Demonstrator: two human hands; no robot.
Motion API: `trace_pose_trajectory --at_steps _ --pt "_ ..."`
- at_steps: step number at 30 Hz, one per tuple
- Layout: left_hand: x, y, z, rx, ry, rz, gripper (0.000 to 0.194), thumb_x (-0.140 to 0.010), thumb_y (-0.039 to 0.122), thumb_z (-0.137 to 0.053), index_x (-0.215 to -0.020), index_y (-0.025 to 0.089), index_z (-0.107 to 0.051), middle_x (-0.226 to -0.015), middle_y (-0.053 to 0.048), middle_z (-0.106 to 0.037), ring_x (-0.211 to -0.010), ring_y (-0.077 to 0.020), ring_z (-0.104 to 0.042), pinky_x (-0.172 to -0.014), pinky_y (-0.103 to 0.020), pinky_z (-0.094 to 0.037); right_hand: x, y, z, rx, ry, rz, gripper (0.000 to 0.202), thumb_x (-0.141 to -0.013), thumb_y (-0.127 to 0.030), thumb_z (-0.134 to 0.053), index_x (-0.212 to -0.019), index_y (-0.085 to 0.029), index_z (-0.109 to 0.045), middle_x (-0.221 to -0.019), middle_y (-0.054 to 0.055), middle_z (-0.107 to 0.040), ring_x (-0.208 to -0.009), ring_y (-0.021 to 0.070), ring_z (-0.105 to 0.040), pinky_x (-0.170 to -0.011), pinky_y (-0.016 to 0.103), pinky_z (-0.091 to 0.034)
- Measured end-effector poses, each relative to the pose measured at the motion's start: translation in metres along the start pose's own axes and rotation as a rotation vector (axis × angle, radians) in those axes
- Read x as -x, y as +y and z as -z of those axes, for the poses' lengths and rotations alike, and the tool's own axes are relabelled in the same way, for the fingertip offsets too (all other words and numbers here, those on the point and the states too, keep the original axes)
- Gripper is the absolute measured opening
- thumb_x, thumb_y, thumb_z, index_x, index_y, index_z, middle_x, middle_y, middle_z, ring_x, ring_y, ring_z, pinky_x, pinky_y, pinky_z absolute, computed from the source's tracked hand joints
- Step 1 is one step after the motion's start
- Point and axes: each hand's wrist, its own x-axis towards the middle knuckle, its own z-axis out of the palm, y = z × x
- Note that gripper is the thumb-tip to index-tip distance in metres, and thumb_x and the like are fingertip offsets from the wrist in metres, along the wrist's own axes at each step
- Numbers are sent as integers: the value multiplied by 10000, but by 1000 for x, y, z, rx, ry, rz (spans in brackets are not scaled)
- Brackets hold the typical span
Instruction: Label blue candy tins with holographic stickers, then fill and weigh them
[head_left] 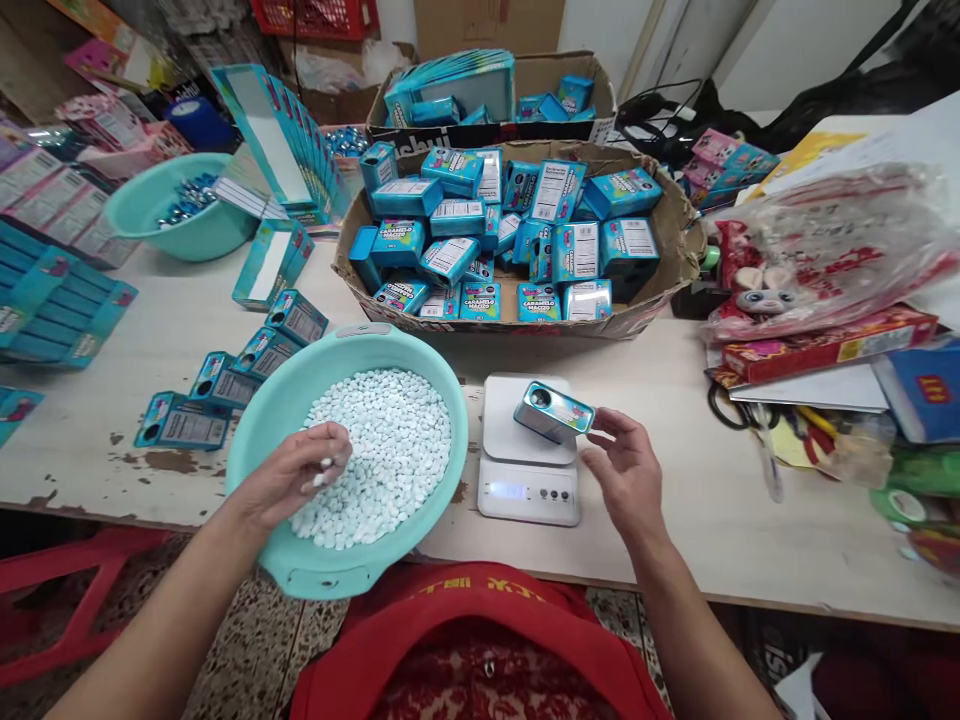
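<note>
Over the teal basin (442, 370) of white candies (382, 450), my left hand (304, 470) is closed, with a few white candies showing between its fingers. A white scale (529, 495) with a lit display stands right of the basin. On its plate rests a small blue box (553, 412), tilted, with a round hole facing up. My right hand (622, 465) is at the box's right end, thumb and fingers apart; the fingertips are close to the box, and whether they touch it cannot be made out.
A cardboard box (495, 328) full of blue boxes stands behind the scale. Several small blue boxes (187, 420) line the basin's left. A second teal basin (202, 238) holds wrapped candies at back left. Plastic bags (832, 250) and scissors (727, 405) lie right.
</note>
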Motion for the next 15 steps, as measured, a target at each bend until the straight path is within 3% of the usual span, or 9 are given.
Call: trace_pose_trajectory --at_steps 2,4,7,9,11,13,15 --pt "-4 1 2 127 51 -9 333 -666 472 -652 -740 182 -505 -573 47 -415 -420 -57 -295 -356 -179 -153 -3 -2 -11 95 -68 28 635 -621 -394 -784 -1181 -233 -533 -1168 86 -609 -1009 235 -591 -859 399 -497" --pt "-10 -1 -2 20 85 0 361 -702 528 -596 -723 177 -511 -543 42 -404 -416 -68 -296 -363 -188 -165 -8 -5 -21 179 -71 22 608 -626 -408 -780 -1158 -224 -549 -1106 72 -633 -954 229 -602 -841 391 -495" --pt "-16 -8 -16 -493 89 -87 365 -781 519 -512 -690 168 -542 -568 6 -459 -498 -115 -417 -452 -222 -313 -14 -11 -31 186 -31 -4 436 -676 -441 -734 -1017 -202 -608 -925 42 -667 -824 207 -612 -776 370 -499" --pt "-13 -15 -30 -888 50 -230 304 -808 454 -498 -743 167 -574 -730 -51 -566 -708 -192 -544 -616 -282 -419 -16 -20 -33 157 -24 -12 407 -672 -447 -735 -971 -194 -621 -849 28 -668 -763 195 -607 -731 353 -502" --pt "-6 -22 -42 -1180 -28 -298 242 -839 379 -458 -841 168 -578 -895 -95 -608 -855 -249 -571 -719 -336 -434 -16 -33 -33 126 -32 4 409 -663 -440 -745 -966 -192 -627 -820 21 -670 -727 186 -607 -696 337 -506" --pt "1 -26 -51 -1334 -105 -247 231 -873 322 -393 -896 166 -563 -893 -107 -618 -820 -256 -587 -704 -348 -430 -13 -48 -34 106 -50 41 401 -662 -424 -754 -969 -197 -630 -805 14 -674 -708 179 -612 -671 321 -512" --pt "7 -27 -53 -1345 -116 -173 225 -884 301 -371 -847 169 -551 -778 -86 -611 -719 -236 -586 -648 -324 -413 -10 -64 -37 99 -82 94 375 -670 -401 -758 -966 -206 -633 -800 5 -677 -699 174 -618 -652 306 -516"
